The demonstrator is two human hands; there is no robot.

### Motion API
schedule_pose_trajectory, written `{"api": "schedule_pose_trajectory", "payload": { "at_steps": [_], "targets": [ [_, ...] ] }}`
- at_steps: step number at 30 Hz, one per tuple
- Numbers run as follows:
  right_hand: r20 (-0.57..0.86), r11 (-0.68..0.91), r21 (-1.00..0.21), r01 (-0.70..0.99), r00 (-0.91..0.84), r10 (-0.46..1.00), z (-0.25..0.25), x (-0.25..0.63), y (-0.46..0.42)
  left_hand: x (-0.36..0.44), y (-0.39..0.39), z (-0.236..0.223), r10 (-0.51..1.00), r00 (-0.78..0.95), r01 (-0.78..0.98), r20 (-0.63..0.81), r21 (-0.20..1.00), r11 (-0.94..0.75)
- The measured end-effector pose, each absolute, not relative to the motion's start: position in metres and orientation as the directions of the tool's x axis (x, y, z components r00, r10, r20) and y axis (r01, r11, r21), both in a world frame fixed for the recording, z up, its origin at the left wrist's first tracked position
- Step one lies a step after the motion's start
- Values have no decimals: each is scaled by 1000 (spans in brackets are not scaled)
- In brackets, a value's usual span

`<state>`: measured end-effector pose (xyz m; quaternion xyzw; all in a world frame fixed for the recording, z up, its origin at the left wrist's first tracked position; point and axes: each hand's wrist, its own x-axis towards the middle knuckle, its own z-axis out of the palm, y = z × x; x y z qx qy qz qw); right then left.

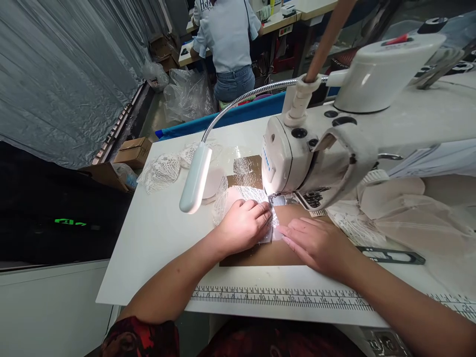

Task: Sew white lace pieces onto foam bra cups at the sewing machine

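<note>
White lace is pressed by the curled left hand; its edge is touched by the extended right hand; pinching by either cannot be determined

Silvery curtain, cardboard box, plastic bag, seated person

Bare white table stretches left of the left hand. Farther back, a lamp and heaped netting obstruct. A sewing machine blocks the space ahead of the right hand.
</note>
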<state>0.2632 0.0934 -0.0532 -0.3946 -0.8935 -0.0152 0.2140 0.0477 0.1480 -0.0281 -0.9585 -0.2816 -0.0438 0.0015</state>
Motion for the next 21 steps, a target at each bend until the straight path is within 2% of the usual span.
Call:
{"api": "schedule_pose_trajectory", "payload": {
  "at_steps": [8, 15, 21],
  "targets": [
    [372, 667, -135, 733, -586, 720, -54, 261, 95, 45, 150, -31, 549, 833, 549, 72, 27, -836],
    [364, 615, -41, 788, -561, 743, -52, 256, 101, 42, 157, -34, 511, 853, 514, 104, 0, -858],
    [310, 542, -42, 839, -505, 806, -48, 250, 106, 39, 165, -40, 513, 851, 513, 113, 27, -858]
  ]
}}
